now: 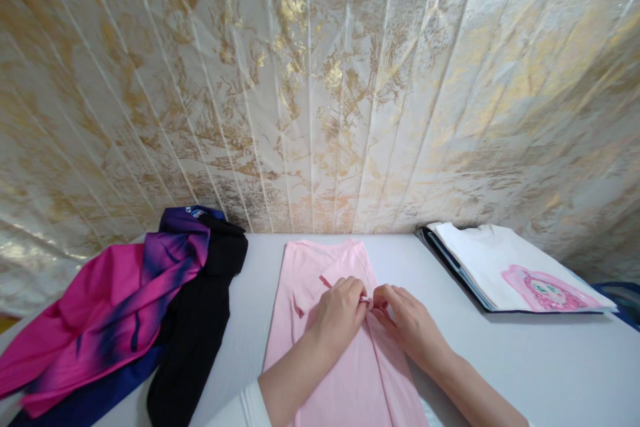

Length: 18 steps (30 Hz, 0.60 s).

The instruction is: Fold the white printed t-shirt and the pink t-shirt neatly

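Note:
A pale pink garment lies flat and lengthwise on the white table, with thin pink ribbon straps near its middle. My left hand and my right hand rest on it side by side. Both pinch a small pink ribbon between their fingertips where the hands meet. Another ribbon piece lies just left of my left hand.
A pile of pink, purple and navy cloth with a black garment lies at the left. A stack of folded shirts, the top one white with a pink print, sits at the right. A gold-and-white panelled wall stands behind.

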### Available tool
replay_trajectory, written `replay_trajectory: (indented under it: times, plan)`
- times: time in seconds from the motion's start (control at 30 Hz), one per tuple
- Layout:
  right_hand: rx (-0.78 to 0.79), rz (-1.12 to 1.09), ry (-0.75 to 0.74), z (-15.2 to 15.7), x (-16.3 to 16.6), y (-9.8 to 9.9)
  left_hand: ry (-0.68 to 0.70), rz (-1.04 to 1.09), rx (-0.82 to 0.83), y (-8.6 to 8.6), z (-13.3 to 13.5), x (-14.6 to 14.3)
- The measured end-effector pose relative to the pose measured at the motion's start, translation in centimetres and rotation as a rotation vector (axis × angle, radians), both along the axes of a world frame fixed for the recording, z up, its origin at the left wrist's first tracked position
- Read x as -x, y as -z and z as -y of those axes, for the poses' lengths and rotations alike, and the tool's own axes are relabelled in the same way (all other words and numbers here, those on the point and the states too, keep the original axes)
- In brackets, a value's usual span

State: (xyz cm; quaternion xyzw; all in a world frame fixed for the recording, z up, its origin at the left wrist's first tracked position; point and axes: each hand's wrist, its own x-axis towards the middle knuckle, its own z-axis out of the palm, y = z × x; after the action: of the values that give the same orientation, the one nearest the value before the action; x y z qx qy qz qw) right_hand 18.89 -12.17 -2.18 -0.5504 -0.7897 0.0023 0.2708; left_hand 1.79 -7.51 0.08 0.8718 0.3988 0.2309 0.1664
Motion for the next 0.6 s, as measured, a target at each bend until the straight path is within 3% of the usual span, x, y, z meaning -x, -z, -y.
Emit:
replay_trajectory:
  times: [0.6]
  plan:
    - [0.092,-0.018,-0.071,-0.36,0.35,-0.51,0.029,-0.02,-0.01,0.06,0.51,0.19]
